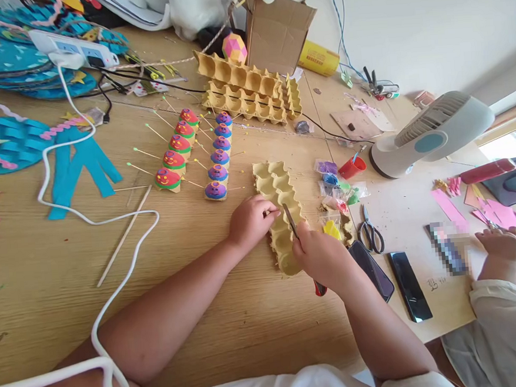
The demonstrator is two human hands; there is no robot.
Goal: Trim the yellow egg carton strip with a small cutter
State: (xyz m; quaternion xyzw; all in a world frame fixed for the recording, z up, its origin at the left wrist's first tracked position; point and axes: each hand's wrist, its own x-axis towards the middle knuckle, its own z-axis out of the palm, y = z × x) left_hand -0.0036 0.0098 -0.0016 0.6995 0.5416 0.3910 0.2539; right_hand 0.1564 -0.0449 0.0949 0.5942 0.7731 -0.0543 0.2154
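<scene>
A yellowish egg carton [266,178] lies lengthwise on the wooden table in front of me, its row of cups facing up. My left hand [251,220] is closed at its left edge, thumb and fingers pinching the rim. In my right hand [321,251] is a knife [290,218]. Its narrow metal blade points up and left over the carton's middle, and a red and black end sticks out below the fist. Where the blade meets the cardboard, I cannot tell whether it has cut in. Beyond the carton stand painted purple-blue cup strips [217,173] and red-green ones [174,160] with pins.
Right of the carton lie clay packets [331,229], scissors [378,241], a phone [408,283] and a red cup [352,166]. A fan [431,137] stands farther back. More egg cartons [242,94] lie behind. A white cable [142,243] crosses the left side. Another person's hands [502,244] are far right.
</scene>
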